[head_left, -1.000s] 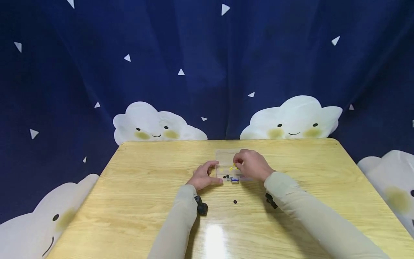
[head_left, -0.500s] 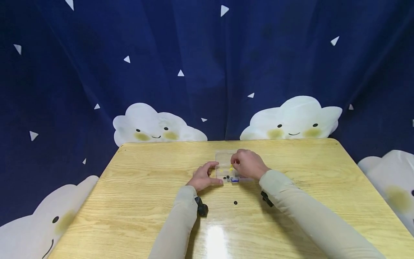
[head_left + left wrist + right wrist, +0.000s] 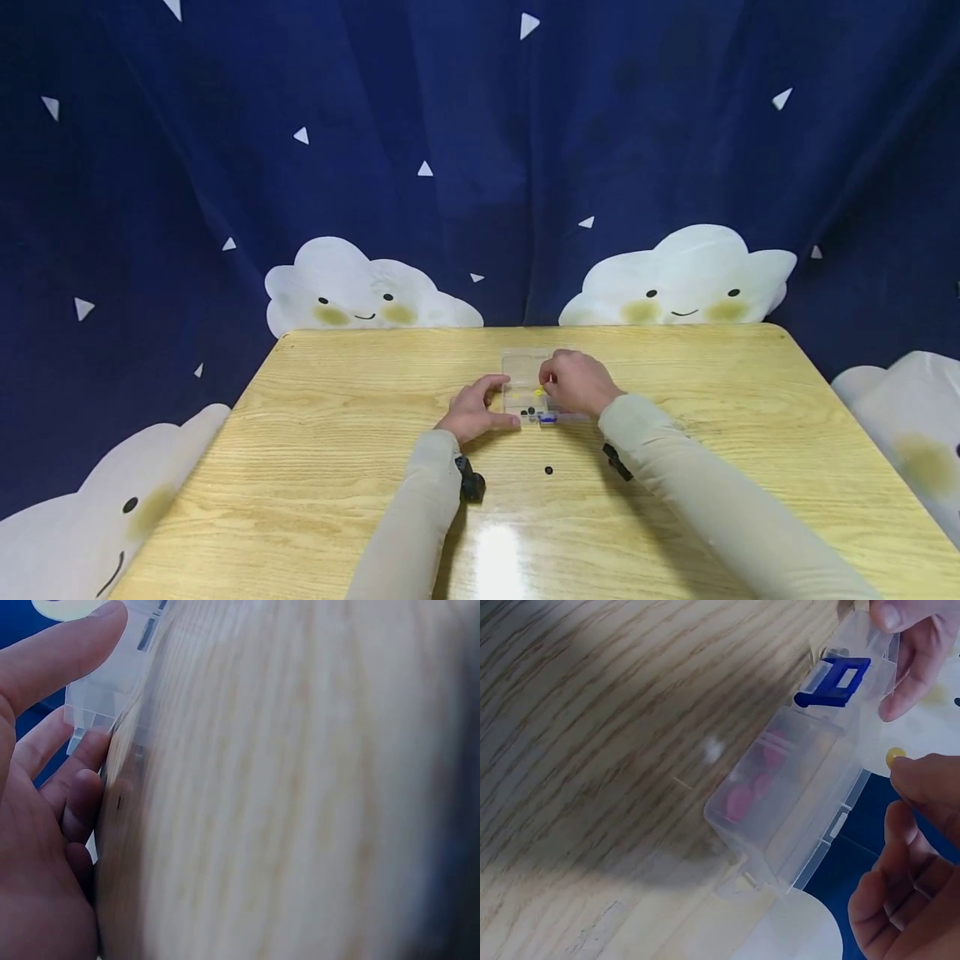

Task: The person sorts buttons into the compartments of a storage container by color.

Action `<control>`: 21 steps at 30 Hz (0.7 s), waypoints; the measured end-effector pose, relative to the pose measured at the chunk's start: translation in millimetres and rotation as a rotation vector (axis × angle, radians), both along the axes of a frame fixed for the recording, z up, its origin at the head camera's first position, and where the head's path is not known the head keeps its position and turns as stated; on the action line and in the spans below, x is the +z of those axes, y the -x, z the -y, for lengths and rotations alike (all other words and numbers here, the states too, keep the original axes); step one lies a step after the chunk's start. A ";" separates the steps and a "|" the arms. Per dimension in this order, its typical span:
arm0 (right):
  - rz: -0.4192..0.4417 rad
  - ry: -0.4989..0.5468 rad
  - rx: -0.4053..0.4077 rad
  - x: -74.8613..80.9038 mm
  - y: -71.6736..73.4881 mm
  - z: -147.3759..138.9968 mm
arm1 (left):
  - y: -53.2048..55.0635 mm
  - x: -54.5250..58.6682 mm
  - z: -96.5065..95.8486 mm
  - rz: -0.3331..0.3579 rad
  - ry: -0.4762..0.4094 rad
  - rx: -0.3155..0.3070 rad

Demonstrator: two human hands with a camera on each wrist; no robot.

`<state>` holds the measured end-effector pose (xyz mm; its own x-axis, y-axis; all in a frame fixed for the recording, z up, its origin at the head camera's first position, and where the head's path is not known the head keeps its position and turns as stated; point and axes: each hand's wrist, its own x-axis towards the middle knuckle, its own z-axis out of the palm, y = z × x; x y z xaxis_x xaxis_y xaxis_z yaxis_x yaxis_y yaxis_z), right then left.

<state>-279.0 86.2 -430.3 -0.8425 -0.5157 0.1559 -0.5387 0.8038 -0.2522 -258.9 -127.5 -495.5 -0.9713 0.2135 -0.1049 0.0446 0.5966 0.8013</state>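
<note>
A clear plastic compartment box (image 3: pixel 525 364) with a blue latch (image 3: pixel 547 419) lies with its lid back near the far side of the table. My left hand (image 3: pixel 472 411) grips its left end, thumb at the front and fingers at the side. Over the box, my right hand (image 3: pixel 579 381) pinches a small yellow button-like disc (image 3: pixel 895 755) between thumb and forefinger. Several black discs (image 3: pixel 531 411) sit in a front left compartment. Pink discs (image 3: pixel 739 801) show through the wall in the right wrist view. The right hand hides part of the box in the head view.
One loose black disc (image 3: pixel 548 471) lies on the wooden table (image 3: pixel 337 467) in front of the box. A dark blue curtain (image 3: pixel 480 125) with white clouds hangs behind the table's back edge.
The right hand has shifted slightly left and lower over the box, its fingertips still pinched. The left hand keeps its grip on the box's left end.
</note>
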 end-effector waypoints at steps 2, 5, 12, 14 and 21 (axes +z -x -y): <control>-0.004 0.000 -0.008 -2.1 0.8 0.0 | 0.0 0.1 -0.5 0.000 -0.007 -0.005; -0.016 -0.007 -0.012 -4.1 1.9 -0.2 | -0.1 0.5 -0.5 0.000 -0.014 -0.007; 0.001 -0.022 -0.024 -5.2 3.8 0.4 | 0.2 -1.2 -0.9 0.004 -0.001 -0.002; 0.012 -0.028 -0.028 -4.9 4.3 1.7 | 0.1 -1.3 -0.7 0.009 0.003 0.002; 0.013 -0.023 -0.019 -4.6 4.2 4.7 | -0.6 0.8 -0.6 0.005 -0.002 -0.001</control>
<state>-283.2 81.5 -434.9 -0.8540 -0.5030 0.1330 -0.5201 0.8194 -0.2408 -258.3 -126.9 -494.8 -0.9706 0.2143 -0.1095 0.0409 0.5951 0.8026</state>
